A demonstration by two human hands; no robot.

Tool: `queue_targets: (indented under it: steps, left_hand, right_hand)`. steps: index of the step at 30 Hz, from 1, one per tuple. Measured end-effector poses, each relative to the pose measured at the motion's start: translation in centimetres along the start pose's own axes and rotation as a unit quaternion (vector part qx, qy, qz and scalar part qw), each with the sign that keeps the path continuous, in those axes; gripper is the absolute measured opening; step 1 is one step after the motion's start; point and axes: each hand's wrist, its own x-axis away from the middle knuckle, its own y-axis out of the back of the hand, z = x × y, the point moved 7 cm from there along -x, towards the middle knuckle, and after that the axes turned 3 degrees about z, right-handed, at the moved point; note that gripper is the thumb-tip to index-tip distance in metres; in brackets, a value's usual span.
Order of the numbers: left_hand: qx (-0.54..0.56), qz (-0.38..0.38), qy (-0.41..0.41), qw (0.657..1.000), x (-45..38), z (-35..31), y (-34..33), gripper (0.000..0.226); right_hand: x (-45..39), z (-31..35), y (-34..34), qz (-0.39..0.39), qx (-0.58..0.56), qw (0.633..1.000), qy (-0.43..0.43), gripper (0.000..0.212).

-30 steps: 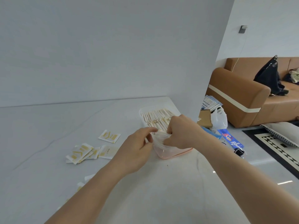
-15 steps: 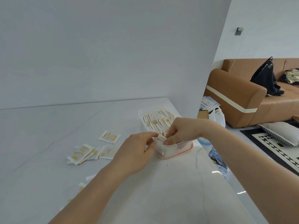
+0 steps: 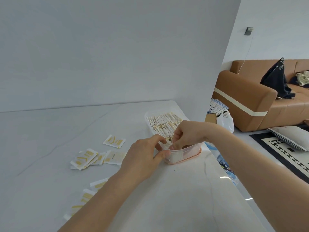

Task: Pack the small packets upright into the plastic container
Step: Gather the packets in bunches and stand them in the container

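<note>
A clear plastic container (image 3: 187,154) with a pink base stands on the white table (image 3: 167,198) near its right edge. A row of white and yellow packets (image 3: 164,122) stands upright in it, filling the far part. My right hand (image 3: 185,135) reaches into the near end, fingers curled down among the packets. My left hand (image 3: 145,158) grips the container's near left corner, thumb on the wall. Loose packets (image 3: 87,158) lie flat on the table to the left, one apart (image 3: 114,141), more (image 3: 87,196) beside my left forearm.
A grey wall panel (image 3: 117,56) rises behind the table. The table's right edge drops to the floor, where a white plastic bag (image 3: 225,122), papers and blue packaging lie. A brown sofa (image 3: 250,101), a cushion and a patterned rug are at the right.
My right hand has lowered from over the container's near end and its fingers now reach deeper inside it. My left hand has stayed at the near left corner.
</note>
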Motion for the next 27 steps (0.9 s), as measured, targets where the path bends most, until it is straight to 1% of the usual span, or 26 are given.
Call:
queue_targets:
  steps: [5, 8, 11, 13, 16, 17, 20, 24, 27]
  left_hand:
    - [-0.007, -0.003, 0.010, 1.000, 0.1, -0.2, -0.2, 0.030]
    - [-0.011, 0.002, 0.009, 1.000, 0.2, -0.3, -0.3, 0.030]
    - [-0.012, 0.002, 0.004, 1.000, 0.2, -0.5, -0.2, 0.030]
    - [-0.007, 0.007, -0.001, 1.000, 0.3, -0.5, -0.2, 0.031]
    - [0.006, 0.007, -0.001, 1.000, 0.3, -0.2, -0.1, 0.035]
    - [0.008, 0.004, -0.001, 1.000, 0.3, -0.1, -0.2, 0.038]
    - [0.010, -0.001, -0.002, 1.000, 0.2, -0.2, -0.3, 0.049]
    - [0.017, 0.002, 0.000, 1.000, 0.2, -0.1, -0.3, 0.047]
    - [0.017, -0.004, -0.011, 1.000, 0.9, -0.1, 0.5, 0.044]
  right_hand:
    - [-0.3, 0.5, -0.3, -0.017, 0.024, 1.000, -0.008, 0.039]
    - [-0.2, 0.6, -0.6, -0.025, 0.029, 0.999, 0.002, 0.040]
    - [0.1, 0.9, -1.0, -0.011, 0.038, 0.999, 0.022, 0.030]
    - [0.8, 0.8, -0.8, -0.013, 0.020, 0.999, 0.024, 0.023]
    - [1.4, 0.2, -0.2, -0.040, -0.058, 0.997, 0.011, 0.023]
    - [1.4, 0.1, -0.2, -0.052, -0.064, 0.997, 0.011, 0.024]
    - [1.2, 0.2, -0.6, -0.084, -0.046, 0.995, 0.005, 0.024]
    - [1.2, 0.6, -0.5, -0.097, -0.034, 0.995, 0.004, 0.019]
    - [1.5, 0.7, -0.5, -0.100, -0.044, 0.994, 0.005, 0.023]
